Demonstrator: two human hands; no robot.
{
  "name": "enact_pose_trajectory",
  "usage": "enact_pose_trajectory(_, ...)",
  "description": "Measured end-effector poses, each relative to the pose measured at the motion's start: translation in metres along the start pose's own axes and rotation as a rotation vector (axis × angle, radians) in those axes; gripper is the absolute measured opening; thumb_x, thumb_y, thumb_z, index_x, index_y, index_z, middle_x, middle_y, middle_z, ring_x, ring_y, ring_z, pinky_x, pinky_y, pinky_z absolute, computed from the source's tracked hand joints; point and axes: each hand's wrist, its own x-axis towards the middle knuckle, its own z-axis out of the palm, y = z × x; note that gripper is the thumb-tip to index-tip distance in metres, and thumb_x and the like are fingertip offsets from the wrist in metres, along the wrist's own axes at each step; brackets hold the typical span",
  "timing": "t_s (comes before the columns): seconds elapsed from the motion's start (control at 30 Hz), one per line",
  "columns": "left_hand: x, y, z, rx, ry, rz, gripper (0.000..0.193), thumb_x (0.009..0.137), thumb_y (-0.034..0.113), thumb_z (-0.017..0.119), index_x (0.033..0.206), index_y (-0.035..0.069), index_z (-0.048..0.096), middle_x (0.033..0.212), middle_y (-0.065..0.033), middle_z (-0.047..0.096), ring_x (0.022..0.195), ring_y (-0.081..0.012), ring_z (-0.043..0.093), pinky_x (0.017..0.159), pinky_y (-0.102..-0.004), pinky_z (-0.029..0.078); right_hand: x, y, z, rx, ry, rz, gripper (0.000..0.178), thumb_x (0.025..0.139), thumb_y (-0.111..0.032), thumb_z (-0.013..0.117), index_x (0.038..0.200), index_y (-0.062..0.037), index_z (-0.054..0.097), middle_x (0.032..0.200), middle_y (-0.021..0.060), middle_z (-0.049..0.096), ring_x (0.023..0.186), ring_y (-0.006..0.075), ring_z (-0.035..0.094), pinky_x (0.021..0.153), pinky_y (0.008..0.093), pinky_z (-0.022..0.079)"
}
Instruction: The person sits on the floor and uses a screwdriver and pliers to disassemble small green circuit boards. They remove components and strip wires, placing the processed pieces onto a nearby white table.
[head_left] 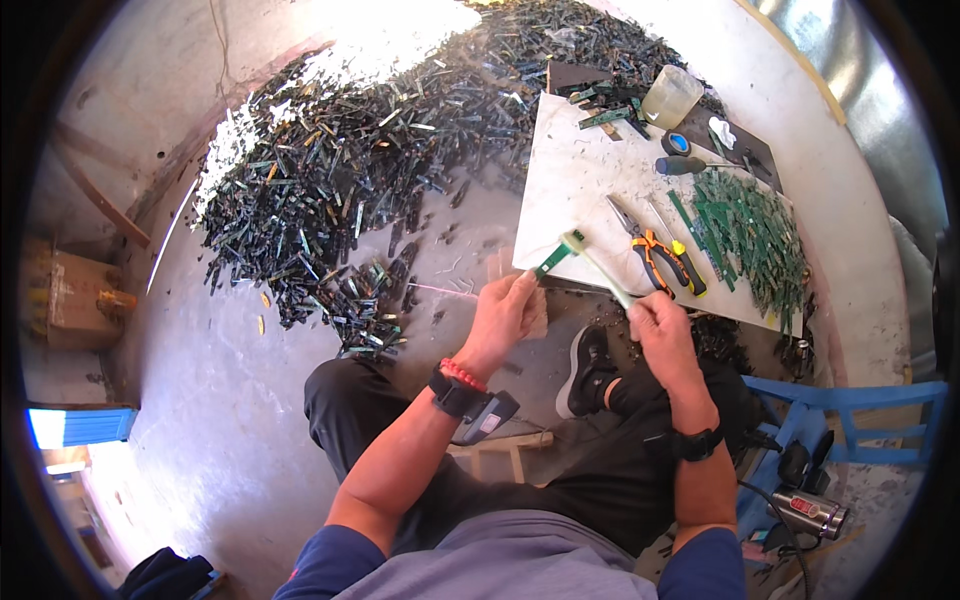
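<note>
My left hand [505, 312] is closed around the lower end of a narrow green circuit board strip [551, 261], whose far end points up and to the right. In my right hand [661, 328] is a brush with a pale handle [606, 274]. The brush's head rests at or right beside the strip's far end; bristle contact is too small to tell. Both are held over the near edge of a white board [568, 180]. Right of the brush, on that board, lie pliers with orange and black handles [647, 245] and a yellow-and-black handled tool [684, 262].
A heap of green strips [755, 245] covers the board's right side. Farther back are a dark-handled screwdriver [681, 165], a blue-cored tape roll [677, 143] and a translucent container [671, 96]. A large pile of dark strips [340, 170] spreads over the floor. A metal flask [808, 513] lies lower right.
</note>
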Motion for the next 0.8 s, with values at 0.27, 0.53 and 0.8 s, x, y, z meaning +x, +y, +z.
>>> enact_pose_trajectory(0.27,0.001,0.001,0.001,0.01,0.003,-0.011,0.032,0.101,0.03,0.05,0.079,0.008,0.053,0.06,0.004,0.04,0.047,-0.0055,0.032,0.042,-0.0228,0.024,0.003,0.004,-0.003,-0.032,-0.011,-0.021,0.019,0.094,-0.015,0.06,0.087,0.0022,0.06,0.065,0.0054,0.058,0.058,0.0119,0.053,0.055,0.0285,0.045)
enact_pose_trajectory(0.53,0.0,-0.002,0.0,0.009,0.018,-0.021,0.033,0.102,0.031,0.05,0.078,0.008,0.053,0.059,0.004,0.039,0.047,-0.0055,0.031,0.042,-0.0226,0.024,0.0,0.0,-0.001,-0.027,0.018,-0.011,0.02,0.093,-0.016,0.061,0.084,0.0017,0.058,0.064,0.0064,0.057,0.057,0.0137,0.055,0.056,0.0307,0.045)
enact_pose_trajectory(0.8,0.003,-0.001,0.002,0.022,0.016,-0.017,0.033,0.101,0.032,0.051,0.077,0.009,0.052,0.06,0.0042,0.038,0.048,-0.0053,0.03,0.042,-0.022,0.024,0.0,-0.004,-0.002,-0.013,-0.037,0.039,0.021,0.094,-0.016,0.062,0.087,0.0033,0.059,0.065,0.0039,0.057,0.059,0.0098,0.053,0.055,0.0276,0.045)
